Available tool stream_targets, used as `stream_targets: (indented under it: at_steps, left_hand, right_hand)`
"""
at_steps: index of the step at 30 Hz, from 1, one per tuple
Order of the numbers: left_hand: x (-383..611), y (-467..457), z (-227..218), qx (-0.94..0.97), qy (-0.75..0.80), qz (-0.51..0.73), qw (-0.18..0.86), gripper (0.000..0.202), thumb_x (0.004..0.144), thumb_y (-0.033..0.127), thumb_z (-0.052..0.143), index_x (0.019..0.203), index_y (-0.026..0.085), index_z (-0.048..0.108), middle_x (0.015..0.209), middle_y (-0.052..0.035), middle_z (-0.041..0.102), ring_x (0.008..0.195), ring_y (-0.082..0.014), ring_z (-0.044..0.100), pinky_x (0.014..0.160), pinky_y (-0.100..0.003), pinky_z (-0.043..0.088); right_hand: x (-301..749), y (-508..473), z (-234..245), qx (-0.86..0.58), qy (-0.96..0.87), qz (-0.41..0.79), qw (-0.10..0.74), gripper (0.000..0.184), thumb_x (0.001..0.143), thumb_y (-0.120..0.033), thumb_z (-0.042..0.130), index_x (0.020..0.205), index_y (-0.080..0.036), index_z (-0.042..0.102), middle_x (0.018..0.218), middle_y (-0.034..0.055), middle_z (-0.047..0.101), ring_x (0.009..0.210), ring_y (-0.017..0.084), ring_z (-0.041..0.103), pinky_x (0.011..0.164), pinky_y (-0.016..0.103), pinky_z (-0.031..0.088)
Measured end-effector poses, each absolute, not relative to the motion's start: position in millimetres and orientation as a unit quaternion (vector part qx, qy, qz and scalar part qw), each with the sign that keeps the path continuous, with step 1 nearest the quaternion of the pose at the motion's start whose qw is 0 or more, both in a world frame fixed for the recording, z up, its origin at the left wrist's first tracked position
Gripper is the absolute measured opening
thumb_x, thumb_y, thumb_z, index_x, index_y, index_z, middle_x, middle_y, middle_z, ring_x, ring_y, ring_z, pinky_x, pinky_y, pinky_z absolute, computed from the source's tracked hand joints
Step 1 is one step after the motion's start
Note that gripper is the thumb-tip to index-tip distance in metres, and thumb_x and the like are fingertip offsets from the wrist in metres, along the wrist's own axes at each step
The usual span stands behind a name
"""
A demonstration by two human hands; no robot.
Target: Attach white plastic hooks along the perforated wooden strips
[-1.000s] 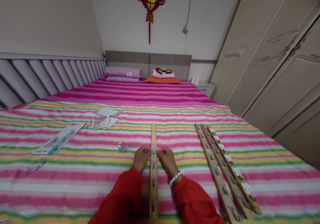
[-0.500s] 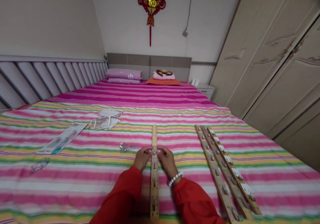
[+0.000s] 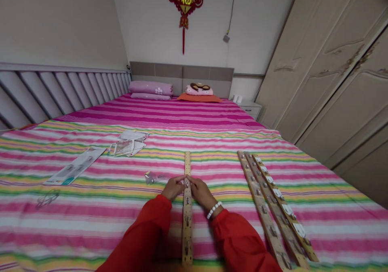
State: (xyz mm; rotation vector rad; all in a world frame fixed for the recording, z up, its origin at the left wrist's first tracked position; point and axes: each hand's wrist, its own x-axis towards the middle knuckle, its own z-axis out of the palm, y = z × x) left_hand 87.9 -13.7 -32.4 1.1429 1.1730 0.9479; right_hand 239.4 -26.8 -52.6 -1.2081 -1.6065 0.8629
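Wooden strip (image 3: pixel 187 211) lies on bed (image 3: pixel 75 223); left hand (image 3: pixel 173 188) and right hand (image 3: pixel 201 191) meet fingertip-to-fingertip at its clip (image 3: pixel 187 184), either grip's clamping indeterminable; apparently aligning, next move needing steady, even pressure.

There is one view, from a camera worn on the head. It looks forward and down along the bed (image 3: pixel 169 116); the left hand (image 3: pixel 173 188) and the right hand (image 3: pixel 201 191) are near, below the frame's centre, and the headboard (image 3: pixel 207 74) is far, in the upper middle.
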Motion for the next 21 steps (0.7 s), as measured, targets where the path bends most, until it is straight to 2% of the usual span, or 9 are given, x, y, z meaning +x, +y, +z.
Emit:
stream_targets:
  at_steps: [4, 7, 10, 14, 17, 21]
  left_hand:
    - [85, -14, -30, 0.481, 0.492, 0.397, 0.607, 0.054, 0.048, 0.017, 0.074, 0.102, 0.011, 0.072, 0.041, 0.0107, 0.041, 0.040, -0.0055, 0.036, 0.044, -0.021, 0.030]
    - [85, -14, -28, 0.475, 0.498, 0.385, 0.616, 0.056, 0.047, 0.011, 0.071, 0.103, 0.011, 0.072, 0.040, 0.0107, 0.042, 0.040, -0.0053, 0.036, 0.043, -0.021, 0.028]
    - [87, -13, -26, 0.448, 0.514, 0.384, 0.622, 0.060, 0.046, 0.005, 0.065, 0.105, 0.010, 0.071, 0.038, 0.0095, 0.045, 0.039, -0.0064, 0.037, 0.042, -0.021, 0.028]
    - [94, -13, -24, 0.421, 0.524, 0.397, 0.625, 0.062, 0.044, 0.003, 0.064, 0.105, 0.011, 0.072, 0.042, 0.0067, 0.054, 0.041, -0.0085, 0.043, 0.044, -0.022, 0.033]
    - [95, -13, -24, 0.420, 0.520, 0.400, 0.627, 0.061, 0.044, 0.003, 0.065, 0.103, 0.011, 0.072, 0.044, 0.0061, 0.056, 0.043, -0.0088, 0.046, 0.046, -0.022, 0.035]
    - [92, -12, -25, 0.424, 0.515, 0.389, 0.635, 0.058, 0.045, 0.005, 0.068, 0.103, 0.011, 0.072, 0.040, 0.0079, 0.050, 0.039, -0.0063, 0.039, 0.043, -0.021, 0.030]
  right_hand:
    - [242, -27, -51, -0.477, -0.624, 0.400, 0.473, 0.029, 0.074, -0.028, 0.061, 0.099, -0.026, 0.076, 0.082, 0.0051, 0.074, 0.077, 0.024, 0.064, 0.078, 0.038, 0.048]
    - [243, -27, -50, -0.448, -0.564, 0.490, 0.491, 0.029, 0.067, -0.033, 0.069, 0.093, -0.023, 0.077, 0.082, 0.0047, 0.075, 0.084, 0.025, 0.065, 0.082, 0.042, 0.048]
    - [242, -26, -49, -0.440, -0.480, 0.563, 0.509, 0.030, 0.055, -0.030, 0.077, 0.084, -0.020, 0.077, 0.070, 0.0034, 0.075, 0.077, 0.023, 0.066, 0.075, 0.039, 0.051]
    - [237, -25, -44, -0.459, -0.414, 0.586, 0.524, 0.029, 0.047, -0.021, 0.078, 0.075, -0.017, 0.077, 0.058, 0.0023, 0.071, 0.062, 0.021, 0.064, 0.057, 0.032, 0.051]
    - [234, -25, -41, -0.459, -0.389, 0.592, 0.536, 0.030, 0.043, -0.016, 0.078, 0.073, -0.017, 0.077, 0.062, 0.0032, 0.073, 0.060, 0.020, 0.064, 0.056, 0.031, 0.050]
    - [235, -27, -39, -0.434, -0.388, 0.611, 0.536, 0.031, 0.042, -0.017, 0.077, 0.073, -0.016, 0.076, 0.059, 0.0010, 0.070, 0.059, 0.016, 0.062, 0.055, 0.028, 0.048]
